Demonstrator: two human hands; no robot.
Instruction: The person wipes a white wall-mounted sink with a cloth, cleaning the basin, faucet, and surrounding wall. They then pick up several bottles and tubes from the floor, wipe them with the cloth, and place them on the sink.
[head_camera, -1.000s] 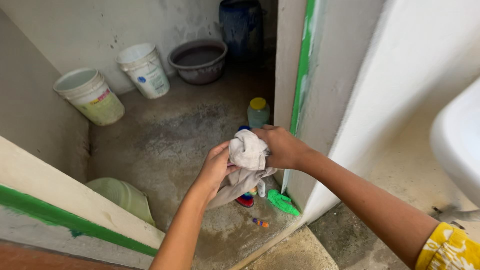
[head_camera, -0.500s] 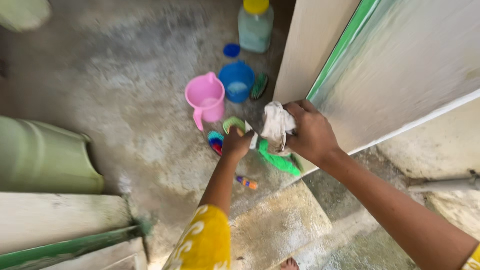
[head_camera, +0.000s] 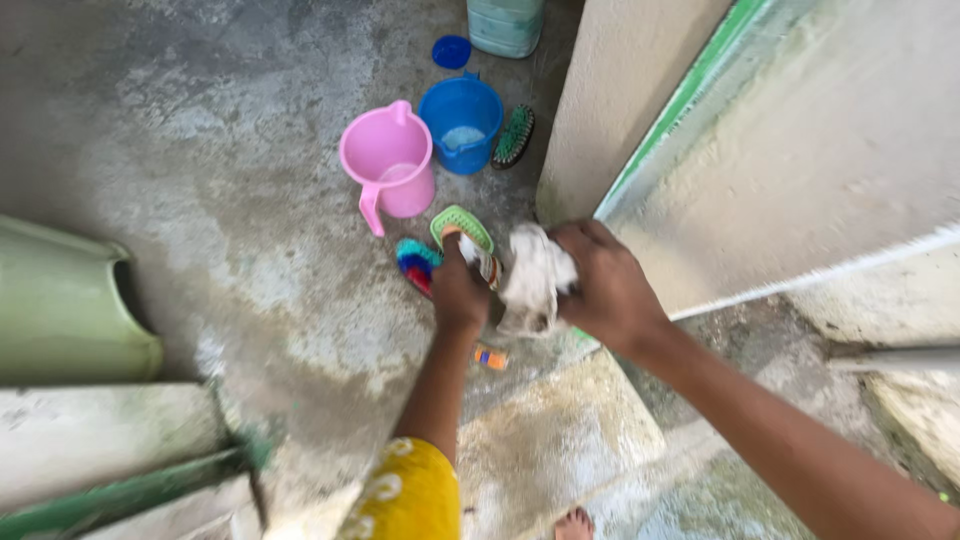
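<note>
My right hand (head_camera: 608, 285) grips a bunched, dirty white cloth (head_camera: 535, 280) low over the wet concrete floor. Just to its left, my left hand (head_camera: 458, 290) is closed around a small white bottle (head_camera: 480, 256), whose end pokes out above my fingers; blur hides its detail. Right beside that hand lie a green oval brush (head_camera: 462, 224) and a multicoloured brush (head_camera: 414, 262). Behind them stand a pink jug (head_camera: 388, 165) and a blue mug (head_camera: 462, 110).
A green-bristled brush (head_camera: 515, 135), a blue lid (head_camera: 452, 50) and a pale bottle (head_camera: 505, 22) lie by the wall corner (head_camera: 600, 120). A small orange item (head_camera: 490, 357) lies below my hands. A pale green bucket (head_camera: 60, 310) lies on its side at left.
The view has swung from the room down to the floor. My left hand let go of the cloth, reached down and closed on the small white bottle. My right hand kept the cloth.
</note>
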